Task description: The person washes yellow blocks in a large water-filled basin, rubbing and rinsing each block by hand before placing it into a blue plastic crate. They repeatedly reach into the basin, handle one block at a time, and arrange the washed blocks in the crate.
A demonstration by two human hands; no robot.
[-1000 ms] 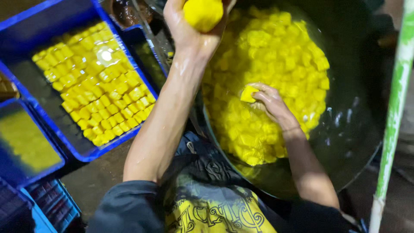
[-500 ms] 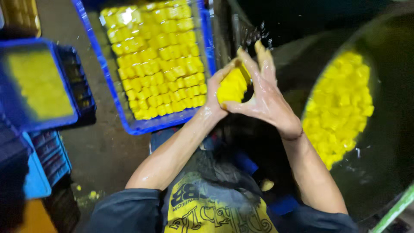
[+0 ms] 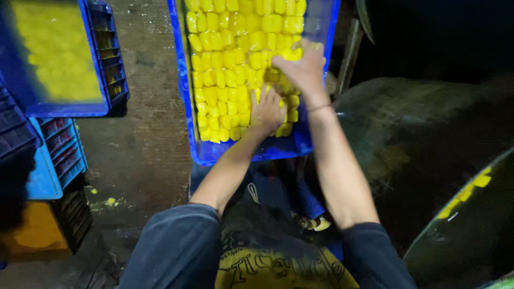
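Note:
A blue plastic crate (image 3: 251, 152) in front of me is packed with rows of yellow blocks (image 3: 225, 64). My left hand (image 3: 266, 109) lies flat on the blocks near the crate's near edge. My right hand (image 3: 302, 67) rests on the blocks at the crate's right side, fingers curled over a yellow piece (image 3: 292, 54). Whether it grips that piece is unclear. Both forearms reach forward from dark sleeves.
A second blue crate (image 3: 104, 69) with yellow contents sits at the upper left. More blue crates (image 3: 59, 155) are stacked at the left. A large dark basin (image 3: 460, 235) with a few yellow blocks is at the lower right. Wet concrete floor (image 3: 144, 144) lies between.
My view swung left from the basin to the crate. Both hands, which pressed a yellow block together half a second ago, have moved onto the blocks in the crate.

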